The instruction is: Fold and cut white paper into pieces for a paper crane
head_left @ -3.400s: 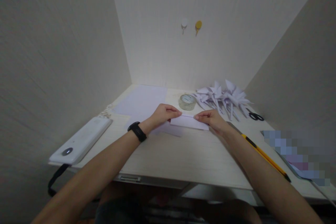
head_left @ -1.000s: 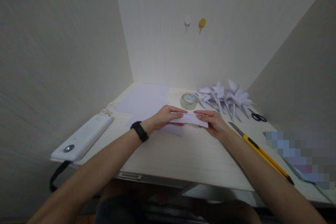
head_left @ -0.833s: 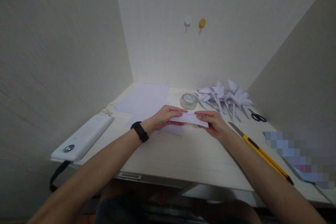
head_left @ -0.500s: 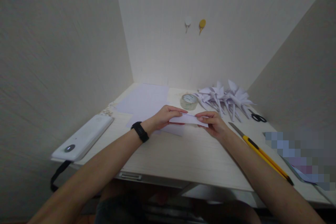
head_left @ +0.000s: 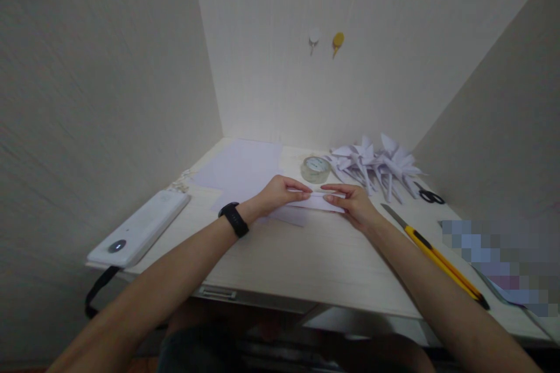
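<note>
A folded strip of white paper lies between my two hands, just above or on the white desk. My left hand, with a black watch on its wrist, pinches the strip's left part between thumb and fingers. On the right end, my right hand grips the paper with its thumb on the near face and the forefinger stretched along the far edge. Flat under and beyond my left hand are loose white sheets. The fingers partly hide the strip's ends.
Behind my hands stands a roll of clear tape. Folded paper pinwheel-like shapes are heaped at the back right, beside black scissors. A yellow utility knife lies by my right forearm. A white device sits at the left edge.
The paper strip has come down slightly and lies flatter. My fingers have shifted along it, with both thumbs now closer together near its middle.
</note>
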Action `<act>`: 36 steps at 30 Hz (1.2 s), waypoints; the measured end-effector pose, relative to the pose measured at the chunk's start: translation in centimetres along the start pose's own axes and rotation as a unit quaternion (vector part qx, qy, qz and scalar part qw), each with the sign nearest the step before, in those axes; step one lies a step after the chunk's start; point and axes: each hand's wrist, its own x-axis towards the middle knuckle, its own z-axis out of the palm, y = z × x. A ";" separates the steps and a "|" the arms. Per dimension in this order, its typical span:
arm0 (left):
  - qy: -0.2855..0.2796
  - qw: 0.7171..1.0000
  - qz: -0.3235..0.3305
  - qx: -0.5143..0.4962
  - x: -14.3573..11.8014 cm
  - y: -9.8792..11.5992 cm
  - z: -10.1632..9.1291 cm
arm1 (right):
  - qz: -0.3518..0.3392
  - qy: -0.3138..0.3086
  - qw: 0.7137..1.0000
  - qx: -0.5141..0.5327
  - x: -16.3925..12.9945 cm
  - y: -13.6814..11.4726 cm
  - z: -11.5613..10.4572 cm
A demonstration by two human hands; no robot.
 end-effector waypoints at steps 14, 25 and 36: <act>-0.045 0.991 -0.092 -0.081 -0.4 1.1 0.0 | 0.017 -0.001 1.000 -0.003 0.1 -0.2 0.0; -0.076 0.989 -0.089 -0.089 -0.5 1.1 -0.3 | 0.043 0.003 0.999 0.016 0.0 -0.7 0.0; -0.043 0.995 -0.082 -0.044 -0.4 1.6 -0.3 | 0.054 -0.012 0.998 0.020 -0.1 -1.0 -0.1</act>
